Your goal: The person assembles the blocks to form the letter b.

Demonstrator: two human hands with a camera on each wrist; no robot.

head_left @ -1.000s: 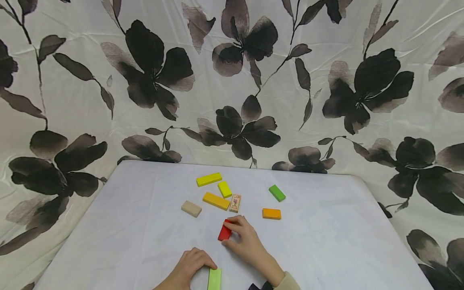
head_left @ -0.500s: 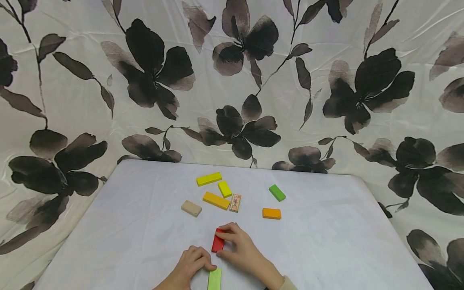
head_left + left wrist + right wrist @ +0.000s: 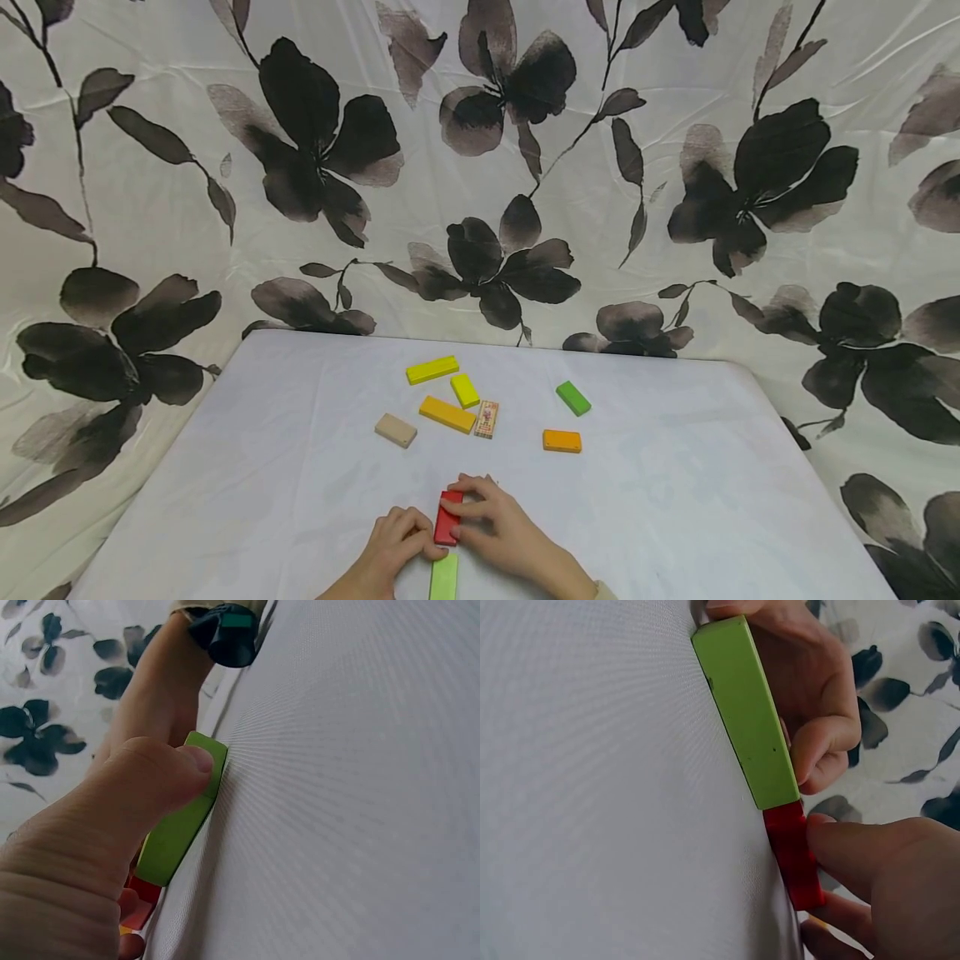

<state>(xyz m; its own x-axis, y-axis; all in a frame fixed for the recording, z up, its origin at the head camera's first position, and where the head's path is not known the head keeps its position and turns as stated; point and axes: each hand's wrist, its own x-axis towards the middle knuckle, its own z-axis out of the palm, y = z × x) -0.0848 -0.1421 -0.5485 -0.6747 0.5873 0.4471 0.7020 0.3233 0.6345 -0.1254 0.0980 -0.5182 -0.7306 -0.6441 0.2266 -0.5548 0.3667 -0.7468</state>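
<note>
My left hand (image 3: 397, 546) grips a long light green block (image 3: 444, 577) at the near side of the table. In the left wrist view its thumb lies against one end of that green block (image 3: 176, 832). My right hand (image 3: 510, 529) pinches a shorter red block (image 3: 447, 518) between thumb and fingers. The red block lies just beyond the green one, nearly in line with it. Seen from the right wrist, the red block (image 3: 791, 855) sits right at the end of the green block (image 3: 750, 712), and my left hand's curled fingers (image 3: 821, 754) are beside that end.
Beyond my hands lie yellow blocks (image 3: 432, 370) (image 3: 465, 391), an amber block (image 3: 447, 415), a patterned block (image 3: 486, 420) and a beige block (image 3: 396, 431). Farther right are a green block (image 3: 573, 399) and an orange block (image 3: 562, 441). A floral cloth (image 3: 480, 183) hangs behind the white table (image 3: 675, 500).
My right hand has drawn the red block nearer and slightly left, up to the far end of the light green block. My left hand and the green block have barely moved.
</note>
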